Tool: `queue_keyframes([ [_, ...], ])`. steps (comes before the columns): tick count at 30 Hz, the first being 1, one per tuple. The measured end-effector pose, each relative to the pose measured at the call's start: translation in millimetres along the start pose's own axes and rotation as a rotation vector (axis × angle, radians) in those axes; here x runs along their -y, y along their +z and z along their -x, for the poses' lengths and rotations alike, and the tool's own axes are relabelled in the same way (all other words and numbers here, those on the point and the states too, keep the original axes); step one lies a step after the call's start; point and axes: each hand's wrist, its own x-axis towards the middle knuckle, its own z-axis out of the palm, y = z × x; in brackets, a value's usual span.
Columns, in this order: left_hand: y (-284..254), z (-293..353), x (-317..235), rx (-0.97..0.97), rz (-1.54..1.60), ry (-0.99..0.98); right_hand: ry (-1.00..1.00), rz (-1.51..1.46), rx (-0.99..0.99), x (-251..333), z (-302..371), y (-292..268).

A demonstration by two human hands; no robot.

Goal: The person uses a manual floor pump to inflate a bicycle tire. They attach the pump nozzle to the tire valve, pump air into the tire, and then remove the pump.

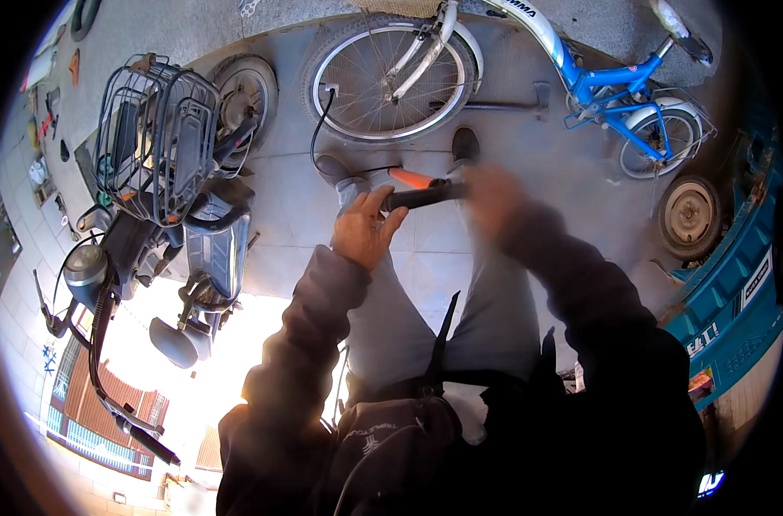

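Observation:
A floor pump with an orange barrel (411,178) stands between my feet, its black handle (426,197) lying crosswise above it. My left hand (361,230) is closed round the handle's left end, thumb and fingers on either side. At the right end, my right hand (495,199) is closed on the handle too, though motion smears its fingers. From the pump a black hose (315,138) curves up to the rim of a spoked bicycle wheel (391,82), where its head sits at the valve. The pump's lower part is partly hidden by the handle.
A blue and white folding bicycle (611,86) lies beyond my feet. An axe or hammer-like tool (516,108) rests by the wheel. To the left stands an electric bike with a black wire basket (155,142). A loose small wheel (690,217) and a teal cargo body (727,318) are at right.

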Motion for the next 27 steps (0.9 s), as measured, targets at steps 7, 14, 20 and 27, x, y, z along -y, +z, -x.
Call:
queue_keyframes([
  [7, -11.2, -145.6, 12.1, -0.207, 0.203, 0.072, 0.168, 0.236, -0.237, -56.6, -144.2, 11.6],
  [14, -10.2, -234.7, 47.1, -0.336, 0.228, 0.164, 0.222, 0.245, -0.515, -85.8, -232.1, 42.8],
  [20, -21.7, -206.1, 130.2, -0.326, 0.648, -0.056, 0.269, 0.265, -0.508, -95.1, -253.3, 74.2],
  [27, -58.1, -194.5, 239.9, -0.43, 0.408, -0.245, 0.424, -0.002, -0.528, -100.6, -235.7, 93.3],
])
